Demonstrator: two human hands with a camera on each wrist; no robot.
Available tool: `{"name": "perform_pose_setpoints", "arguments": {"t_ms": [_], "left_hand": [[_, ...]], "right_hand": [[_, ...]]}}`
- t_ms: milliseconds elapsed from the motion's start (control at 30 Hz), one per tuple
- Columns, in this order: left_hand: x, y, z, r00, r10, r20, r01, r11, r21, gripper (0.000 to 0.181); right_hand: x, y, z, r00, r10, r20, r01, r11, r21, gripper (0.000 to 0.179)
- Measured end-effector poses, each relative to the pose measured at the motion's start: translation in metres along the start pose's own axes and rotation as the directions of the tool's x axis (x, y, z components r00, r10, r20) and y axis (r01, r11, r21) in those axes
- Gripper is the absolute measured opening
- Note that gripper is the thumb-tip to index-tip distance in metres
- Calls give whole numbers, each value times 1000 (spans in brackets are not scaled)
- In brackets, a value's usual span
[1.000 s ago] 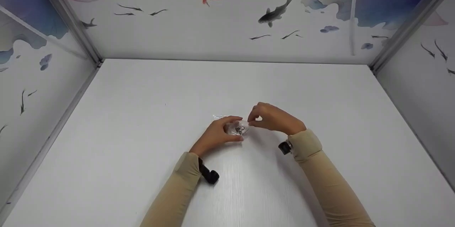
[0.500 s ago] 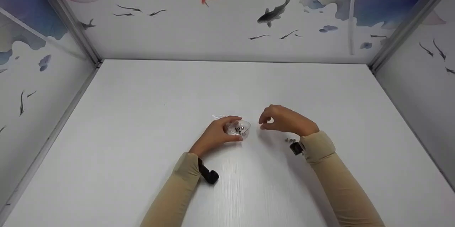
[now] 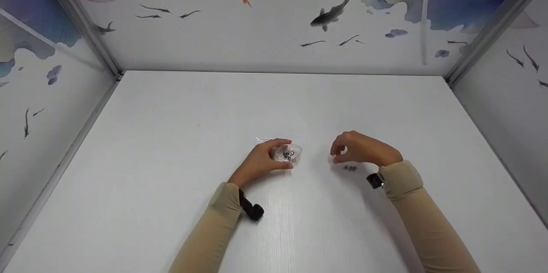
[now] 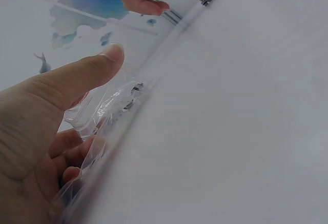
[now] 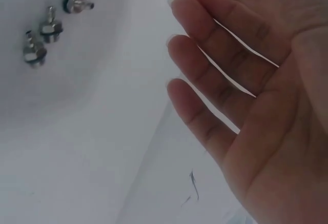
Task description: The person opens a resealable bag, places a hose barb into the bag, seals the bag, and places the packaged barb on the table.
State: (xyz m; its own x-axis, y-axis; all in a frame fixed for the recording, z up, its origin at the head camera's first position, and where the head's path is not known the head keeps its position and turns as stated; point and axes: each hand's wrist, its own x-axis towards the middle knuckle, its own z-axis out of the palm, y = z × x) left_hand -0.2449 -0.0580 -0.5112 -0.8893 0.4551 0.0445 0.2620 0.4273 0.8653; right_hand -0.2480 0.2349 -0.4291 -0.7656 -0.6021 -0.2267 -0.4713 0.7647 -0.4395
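My left hand [image 3: 259, 159] grips a clear plastic bag [image 3: 280, 153], thumb on the near side and fingers on the far side. The bag's mouth faces right, and several small metal fittings [image 3: 289, 155] show inside it. In the left wrist view the crinkled bag [image 4: 97, 111] sits between thumb and fingers. My right hand [image 3: 361, 149] hovers to the right of the bag, its fingers loosely bent and holding nothing visible. Below its fingertips, three barbed hose fittings [image 3: 350, 168] lie on the table. The right wrist view shows their hex bodies and dark rings, one fitting [image 5: 50, 25] between the others.
The white table [image 3: 214, 106] is enclosed by printed panels with fish and blue patterns, the back wall [image 3: 274, 42] standing behind it. A black wrist camera [image 3: 252, 212] hangs under the left cuff, another wrist camera [image 3: 375, 180] beside the right cuff.
My right hand has moved from the bag's mouth to the right, over to the loose fittings, which came into view from behind the wrist. The left hand and bag have stayed in place.
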Motion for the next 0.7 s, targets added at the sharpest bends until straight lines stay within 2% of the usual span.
{"name": "perform_pose_setpoints", "arguments": {"t_ms": [300, 533, 700], "left_hand": [[-1, 1, -1, 1000, -2, -2, 2, 1000, -2, 65], [-1, -1, -1, 1000, 11, 2, -11, 1000, 13, 64], [0, -3, 0, 1000, 18, -3, -18, 1000, 7, 64]], "right_hand": [[-9, 14, 1, 996, 67, 67, -72, 995, 76, 15], [-15, 17, 1, 990, 108, 96, -117, 988, 99, 15], [-16, 18, 4, 988, 110, 104, -119, 989, 83, 11]]}}
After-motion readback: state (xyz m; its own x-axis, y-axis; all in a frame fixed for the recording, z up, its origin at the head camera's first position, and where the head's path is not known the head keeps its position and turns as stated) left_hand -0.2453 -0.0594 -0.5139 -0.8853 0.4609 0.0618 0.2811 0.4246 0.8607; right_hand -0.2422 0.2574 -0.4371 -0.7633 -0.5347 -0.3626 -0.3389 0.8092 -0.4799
